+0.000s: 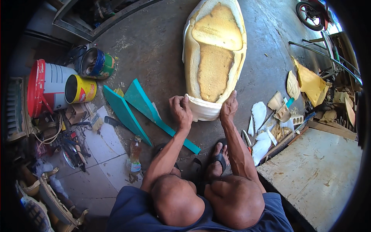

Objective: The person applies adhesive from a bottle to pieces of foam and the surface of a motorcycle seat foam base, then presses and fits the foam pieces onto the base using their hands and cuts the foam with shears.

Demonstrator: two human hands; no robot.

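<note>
A long motorcycle seat (pixel 216 69) lies on the floor in front of me, stretching away from my feet. Two yellow-brown foam areas show on its face, framed by a cream-white border. Its near end is wrapped by a pale, creased band (pixel 205 110). My left hand (pixel 181 112) is closed on the near left corner of the seat, with fingers curled at the rim. At the near right corner, my right hand (pixel 229 107) grips the edge from the side. The seat's underside is hidden.
Teal foam strips (pixel 141 102) lie left of the seat, near a plastic bottle (pixel 135 154). Farther left stand a white bucket with red rim (pixel 36 89) and paint cans (pixel 85 89). White scraps (pixel 259 116) and a worn board (pixel 313 174) are at right.
</note>
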